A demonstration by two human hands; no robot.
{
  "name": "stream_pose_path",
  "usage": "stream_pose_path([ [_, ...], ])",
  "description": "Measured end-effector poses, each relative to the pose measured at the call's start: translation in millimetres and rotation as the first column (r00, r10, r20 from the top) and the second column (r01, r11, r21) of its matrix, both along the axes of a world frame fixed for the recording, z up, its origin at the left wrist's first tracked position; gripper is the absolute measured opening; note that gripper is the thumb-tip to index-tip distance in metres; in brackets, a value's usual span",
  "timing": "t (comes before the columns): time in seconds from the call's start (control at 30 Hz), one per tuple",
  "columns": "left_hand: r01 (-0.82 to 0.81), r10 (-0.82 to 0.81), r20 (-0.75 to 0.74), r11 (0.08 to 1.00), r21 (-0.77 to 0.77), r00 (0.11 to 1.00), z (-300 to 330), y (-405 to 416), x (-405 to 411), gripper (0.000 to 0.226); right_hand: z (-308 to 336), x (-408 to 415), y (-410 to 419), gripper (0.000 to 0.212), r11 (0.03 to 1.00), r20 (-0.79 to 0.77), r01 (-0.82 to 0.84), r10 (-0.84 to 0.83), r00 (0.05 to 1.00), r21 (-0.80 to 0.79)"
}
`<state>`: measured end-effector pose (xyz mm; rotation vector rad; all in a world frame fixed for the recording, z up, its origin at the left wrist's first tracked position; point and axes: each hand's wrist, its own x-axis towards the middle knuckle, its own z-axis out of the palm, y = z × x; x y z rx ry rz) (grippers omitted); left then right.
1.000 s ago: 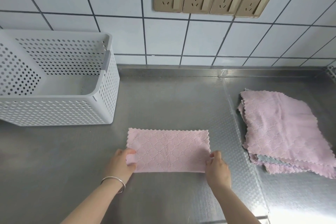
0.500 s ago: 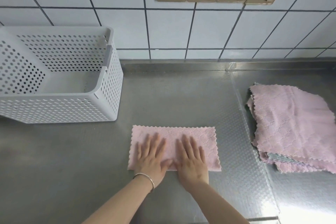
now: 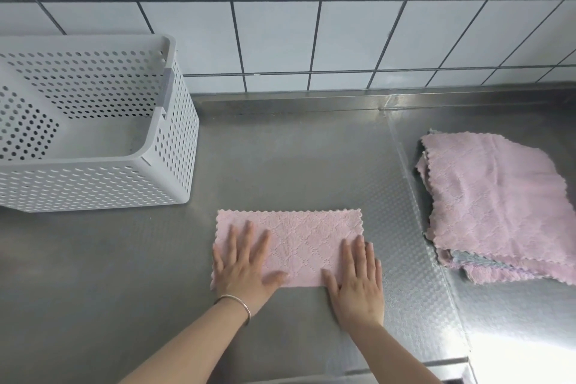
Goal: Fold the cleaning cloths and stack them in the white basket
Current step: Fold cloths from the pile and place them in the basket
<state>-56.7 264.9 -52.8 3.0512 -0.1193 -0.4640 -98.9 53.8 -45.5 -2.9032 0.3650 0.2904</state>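
Hands (image 3: 299,274) slid apart, flat on folded cloth (image 3: 296,240), white basket (image 3: 93,171) empty

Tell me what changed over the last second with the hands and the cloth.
Both hands let go of the cloth's near corners and went flat on it. Then they slid apart: the left hand to the left end, the right hand to the right end, smoothing it. The cloth stayed folded in half in the same spot; the basket and the pile did not move.
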Motion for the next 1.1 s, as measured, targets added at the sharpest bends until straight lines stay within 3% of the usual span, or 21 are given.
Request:
stream_pose_path([
  [0.1,-0.043,0.044,0.028,0.999,-0.024,0.999,10.7,-9.3,7.6,0.097,10.9,8.3,-3.6,0.072,0.986,0.039,0.051,-0.058,0.998,0.159],
  [0.17,0.015,-0.019,-0.045,0.996,-0.084,0.999,21.2,-21.8,14.0,0.104,24.4,18.7,-7.9,0.067,0.923,0.082,0.197,-0.236,0.968,0.332],
  [0.27,0.161,-0.174,-0.100,0.979,-0.128,0.980,39.5,-42.8,25.0,0.100,42.2,35.7,-14.9,0.056,0.707,-0.033,0.448,-0.517,0.855,0.547],
  [0.37,0.331,-0.338,-0.087,0.940,-0.086,0.937,36.6,-56.4,33.4,0.099,46.7,45.4,-24.4,0.051,0.630,-0.183,0.542,-0.543,0.819,0.556],
  [0.5,0.394,-0.394,-0.027,0.919,0.006,0.919,19.4,-54.8,39.8,0.098,49.8,48.1,-28.1,0.041,0.652,-0.270,0.573,-0.512,0.816,0.497],
  [0.57,0.349,-0.352,-0.068,0.936,-0.054,0.933,15.4,-52.2,38.4,0.094,52.1,50.2,-29.4,0.033,0.655,-0.328,0.583,-0.483,0.812,0.480],
  [0.67,0.380,-0.385,-0.064,0.922,-0.070,0.921,10.5,-51.5,37.9,0.090,60.8,51.7,-28.8,0.001,0.683,-0.408,0.594,-0.441,0.799,0.425],
  [0.73,0.382,-0.386,-0.038,0.921,-0.077,0.922,9.6,-51.2,37.4,0.090,62.5,50.8,-27.8,0.016,0.692,-0.408,0.577,-0.421,0.810,0.434],
  [0.83,0.352,-0.358,-0.067,0.931,-0.093,0.931,10.5,-53.9,36.9,0.087,70.8,48.6,-22.1,0.004,0.735,-0.341,0.521,-0.401,0.850,0.434],
  [0.93,0.368,-0.372,-0.057,0.928,-0.065,0.927,20.1,-58.6,38.2,0.098,71.7,40.7,-10.7,0.034,0.791,-0.215,0.414,-0.354,0.910,0.451],
  [1.0,0.267,-0.290,-0.126,0.948,-0.172,0.949,38.1,-62.2,40.9,0.112,74.3,36.9,0.9,0.040,0.836,-0.085,0.310,-0.306,0.948,0.454],
  [1.03,0.190,-0.224,-0.123,0.952,-0.242,0.967,48.7,-65.9,42.9,0.106,75.1,36.4,7.1,0.040,0.850,-0.026,0.265,-0.285,0.958,0.455],
  [1.1,0.033,-0.068,-0.072,0.913,-0.406,0.995,67.8,-73.4,47.9,0.075,75.7,37.1,20.7,0.038,0.868,0.084,0.182,-0.247,0.965,0.462],
])
